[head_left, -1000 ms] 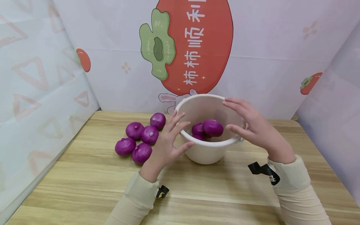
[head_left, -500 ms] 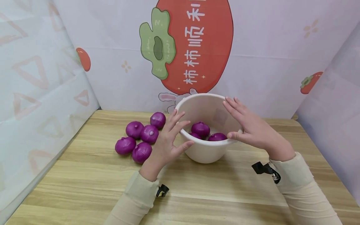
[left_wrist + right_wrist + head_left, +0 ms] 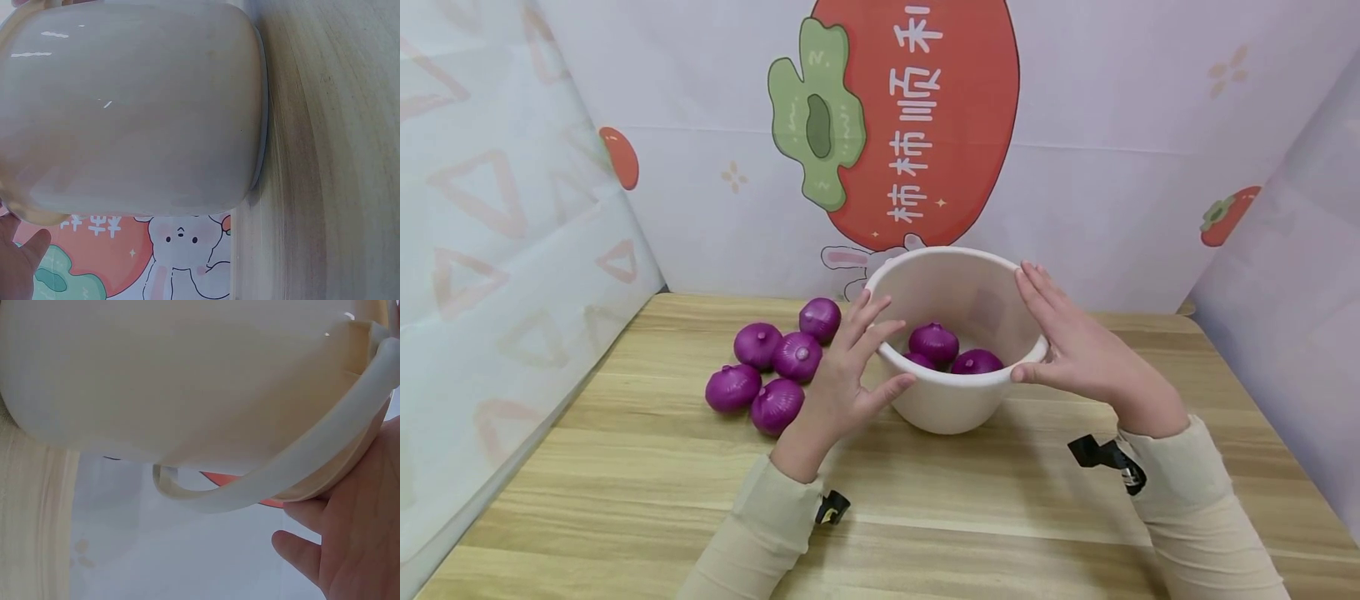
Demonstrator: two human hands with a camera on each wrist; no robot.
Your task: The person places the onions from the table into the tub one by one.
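A white bucket [image 3: 951,406] stands upright on the wooden table. Inside lie 3 purple onions [image 3: 934,342], partly hidden by the front wall. My left hand [image 3: 838,387] is at the bucket's left rim, fingers spread and reaching over the edge, thumb near the front wall. At the right rim is my right hand [image 3: 1086,354], its fingers extended along the outside and the thumb against the front edge. In the right wrist view a curved handle [image 3: 300,450] hangs down the bucket's side, close to that hand.
Left of the bucket, several more purple onions [image 3: 797,357] sit in a cluster beside my left forearm. A printed cloth backdrop [image 3: 1112,100] rises behind the table [image 3: 970,533], with similar cloth on both sides.
An onion that hung inside the bucket near my right hand has dropped among the others. My right hand has shifted from over the opening to the right rim; the left hand stays put.
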